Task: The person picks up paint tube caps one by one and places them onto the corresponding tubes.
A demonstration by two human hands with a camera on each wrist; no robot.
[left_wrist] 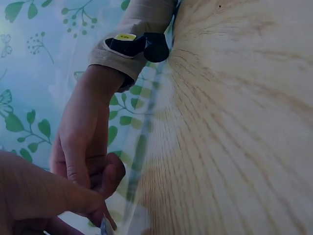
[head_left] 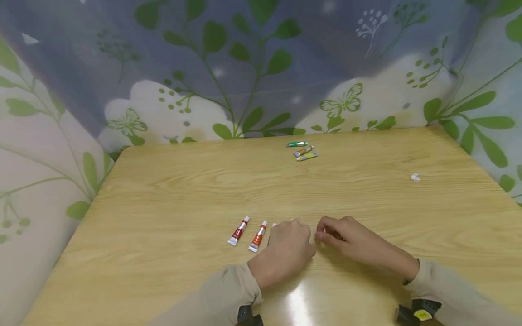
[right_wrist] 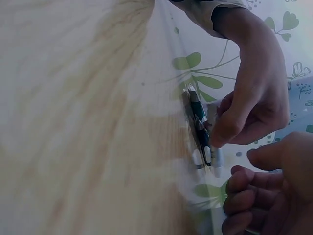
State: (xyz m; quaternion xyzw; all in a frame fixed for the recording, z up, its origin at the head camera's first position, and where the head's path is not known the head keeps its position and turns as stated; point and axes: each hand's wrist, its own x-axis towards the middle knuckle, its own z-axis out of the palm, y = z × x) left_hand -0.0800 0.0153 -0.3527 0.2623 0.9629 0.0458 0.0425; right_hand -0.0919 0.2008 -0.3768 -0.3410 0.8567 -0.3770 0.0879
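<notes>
My left hand [head_left: 287, 249] is low over the table and pinches a small whitish paint tube [right_wrist: 216, 155] between thumb and fingers. In the head view that tube is mostly covered by the hand; a silvery end [left_wrist: 104, 227] shows in the left wrist view. Just left of this hand lie an orange-red paint tube [head_left: 258, 237] and a dark red paint tube [head_left: 239, 231], slanted side by side. My right hand [head_left: 359, 240] is close by on the right, its fingers loosely curled with nothing seen in them.
Toward the back edge of the wooden table [head_left: 183, 190] lie a green tube [head_left: 297, 144], a brown tube [head_left: 303, 151] and a yellow-green tube [head_left: 306, 156]. A few small white bits [head_left: 415, 177] lie at the right. Leaf-patterned cloth [head_left: 253, 68] stands behind the table.
</notes>
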